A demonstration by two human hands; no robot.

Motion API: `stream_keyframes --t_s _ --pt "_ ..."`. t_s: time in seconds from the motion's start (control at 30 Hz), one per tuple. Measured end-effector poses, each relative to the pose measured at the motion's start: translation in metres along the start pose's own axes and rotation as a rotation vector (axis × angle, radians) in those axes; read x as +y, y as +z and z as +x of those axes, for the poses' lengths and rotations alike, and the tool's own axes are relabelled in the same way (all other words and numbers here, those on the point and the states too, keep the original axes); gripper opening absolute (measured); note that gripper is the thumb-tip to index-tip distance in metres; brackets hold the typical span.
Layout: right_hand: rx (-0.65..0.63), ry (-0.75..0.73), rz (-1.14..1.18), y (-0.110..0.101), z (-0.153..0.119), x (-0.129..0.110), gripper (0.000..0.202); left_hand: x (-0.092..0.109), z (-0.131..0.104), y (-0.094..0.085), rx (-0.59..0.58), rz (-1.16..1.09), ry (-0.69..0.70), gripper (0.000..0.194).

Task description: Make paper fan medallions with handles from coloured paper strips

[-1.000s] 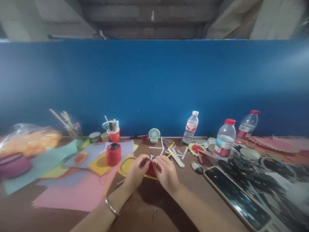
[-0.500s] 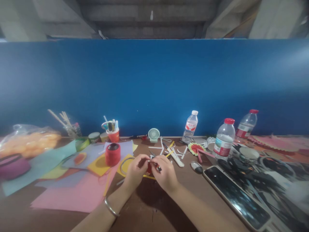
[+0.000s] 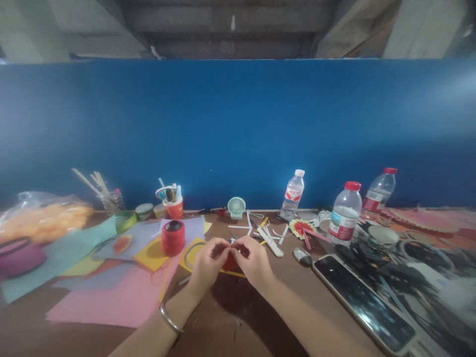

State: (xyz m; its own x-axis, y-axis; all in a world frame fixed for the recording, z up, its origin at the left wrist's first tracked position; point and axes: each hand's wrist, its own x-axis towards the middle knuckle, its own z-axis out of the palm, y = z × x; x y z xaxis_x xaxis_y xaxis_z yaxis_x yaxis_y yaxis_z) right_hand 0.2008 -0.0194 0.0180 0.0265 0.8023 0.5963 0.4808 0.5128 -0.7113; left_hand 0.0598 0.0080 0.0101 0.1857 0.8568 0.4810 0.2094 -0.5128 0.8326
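Observation:
My left hand (image 3: 208, 262) and my right hand (image 3: 255, 262) meet at the middle of the table, both closed in a pinch. Their fingertips come together over a tiny item, too small to name. Just below the fingers a red object (image 3: 229, 263) shows in part; the hands cover the rest, so I cannot tell its kind. Beneath lies a sheet of yellow paper (image 3: 192, 244) with a grey ring (image 3: 189, 258) on it, left of my left hand. A spool of red thread (image 3: 173, 239) stands further left. White paper strips (image 3: 248, 229) are scattered beyond my right hand.
Coloured paper (image 3: 107, 302) spreads across the left side, near a red cup of pens (image 3: 174, 209). A small fan (image 3: 236, 207) stands at the back. To the right are a spoon (image 3: 303, 257), a phone (image 3: 362, 302), a paper rosette (image 3: 302, 228) and bottles (image 3: 345, 214).
My right hand's fingers have shifted slightly, drawing the thumb and fingertips closer to the left hand's pinch. More of the red object shows between the hands. Everything else stays in place.

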Motion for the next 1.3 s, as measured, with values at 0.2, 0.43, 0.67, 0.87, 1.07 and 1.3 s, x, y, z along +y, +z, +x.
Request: stream_keyframes --t_s 0.2,0.43,0.67,0.87,1.07,1.3 --pt "-0.021 0.027 0.040 -0.002 0.001 -0.002 0.007 0.001 0.000 0.000 -0.013 -0.012 0.019 0.004" --pt "-0.087 0.061 0.081 -0.004 0.006 -0.002 0.006 0.005 -0.002 -0.002 -0.045 -0.015 0.014 0.004" --pt "-0.162 0.071 0.140 -0.005 0.006 0.004 0.005 0.011 -0.001 -0.003 -0.057 0.009 -0.002 0.004" --pt "-0.144 0.024 0.119 -0.005 0.005 0.003 0.005 0.012 -0.001 -0.003 -0.046 0.019 0.019 0.004" --pt "-0.122 0.003 0.125 -0.005 0.004 0.004 0.006 0.011 0.000 -0.003 -0.046 0.016 0.041 0.006" --pt "-0.108 -0.010 0.132 -0.006 0.004 0.005 0.005 0.009 0.000 -0.003 -0.053 -0.001 0.047 0.007"
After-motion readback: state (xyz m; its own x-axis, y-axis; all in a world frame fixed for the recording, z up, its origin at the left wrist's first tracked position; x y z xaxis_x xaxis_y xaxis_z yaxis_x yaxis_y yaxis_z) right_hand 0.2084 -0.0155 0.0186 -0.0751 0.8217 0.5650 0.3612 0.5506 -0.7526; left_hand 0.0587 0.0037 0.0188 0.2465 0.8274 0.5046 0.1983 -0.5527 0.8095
